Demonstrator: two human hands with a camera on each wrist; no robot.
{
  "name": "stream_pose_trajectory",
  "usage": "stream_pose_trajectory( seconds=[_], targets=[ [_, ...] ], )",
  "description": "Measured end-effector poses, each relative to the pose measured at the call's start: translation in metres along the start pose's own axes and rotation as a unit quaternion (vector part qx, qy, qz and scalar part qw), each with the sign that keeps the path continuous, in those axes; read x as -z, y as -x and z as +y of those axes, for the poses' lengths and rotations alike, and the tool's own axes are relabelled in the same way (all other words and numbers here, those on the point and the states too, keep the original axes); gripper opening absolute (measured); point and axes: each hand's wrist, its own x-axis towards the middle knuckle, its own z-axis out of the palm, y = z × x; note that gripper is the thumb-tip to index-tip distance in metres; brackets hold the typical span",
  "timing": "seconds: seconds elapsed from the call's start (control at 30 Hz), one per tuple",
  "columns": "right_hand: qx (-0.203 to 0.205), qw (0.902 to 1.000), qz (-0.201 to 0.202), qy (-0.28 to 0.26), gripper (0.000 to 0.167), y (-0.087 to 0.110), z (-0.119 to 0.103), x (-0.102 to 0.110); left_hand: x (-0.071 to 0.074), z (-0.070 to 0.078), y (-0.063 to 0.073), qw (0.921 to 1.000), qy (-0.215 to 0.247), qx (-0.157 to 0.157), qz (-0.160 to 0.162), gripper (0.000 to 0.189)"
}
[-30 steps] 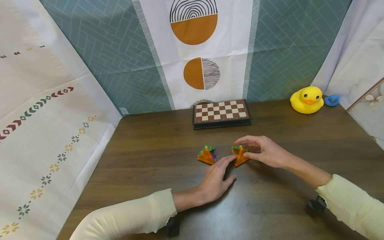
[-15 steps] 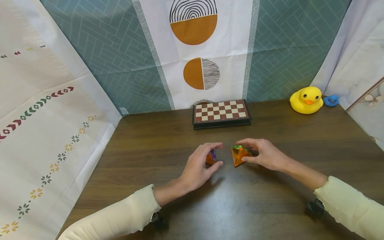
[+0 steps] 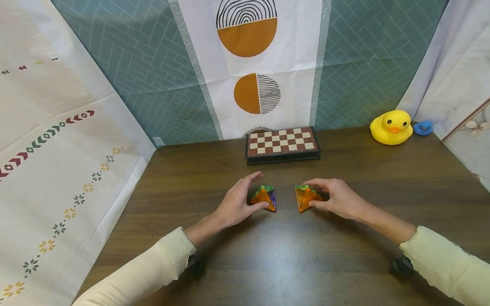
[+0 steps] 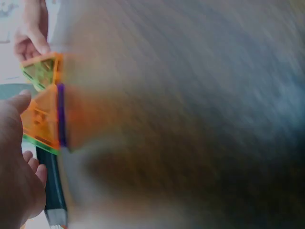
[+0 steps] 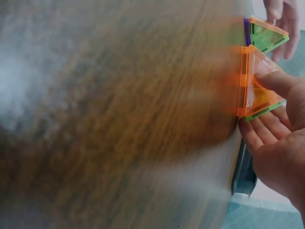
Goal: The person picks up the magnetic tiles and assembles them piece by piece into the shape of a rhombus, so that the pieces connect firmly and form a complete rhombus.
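Two small pyramids built of see-through magnetic tiles stand on the wooden table, a short gap between them in the head view. The left pyramid [image 3: 263, 197] shows orange, green and purple tiles; the right pyramid [image 3: 306, 198] shows orange with green on top. My left hand [image 3: 235, 203] is spread around the left pyramid, thumb at its front and straight fingers raised behind it. With thumb in front and fingers behind, my right hand [image 3: 340, 199] holds the right pyramid [image 5: 257, 83]; the thumb lies on an orange face in the right wrist view.
Behind the pyramids lies a folded chess board box [image 3: 283, 144] against the patterned cloth backdrop [image 3: 183, 85]. A yellow rubber duck [image 3: 390, 129] and a smaller blue duck [image 3: 423, 128] sit at the table's back right corner.
My left hand has moved left, away from the right pyramid, over to the left one. My right hand has stayed at the right pyramid, shifting only slightly.
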Motion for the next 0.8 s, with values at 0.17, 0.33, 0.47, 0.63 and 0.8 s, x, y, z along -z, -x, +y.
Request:
stream_pose_trajectory(
  seconds=[0.17,0.33,0.47,0.63,0.8],
  targets=[
    [0.000,1.0000,0.004,0.007,0.052,0.000,0.001,-0.001,-0.004,-0.010,0.001,0.9991,0.013,0.005,-0.039,0.074],
    [-0.002,0.9999,0.007,0.009,0.052,0.001,0.002,-0.001,-0.007,-0.014,0.003,0.9982,-0.002,0.012,-0.059,0.069],
    [-0.003,0.9999,0.008,0.008,0.052,0.001,0.002,-0.002,-0.008,-0.015,0.004,0.9980,-0.008,0.015,-0.061,0.067],
    [-0.002,0.9999,0.008,0.006,0.052,0.001,0.002,-0.002,-0.010,-0.016,0.002,0.9978,-0.016,0.013,-0.063,0.064],
    [-0.003,1.0000,0.008,0.003,0.052,0.001,0.002,-0.002,-0.011,-0.017,0.003,0.9979,-0.025,0.006,-0.059,0.059]
  ],
)
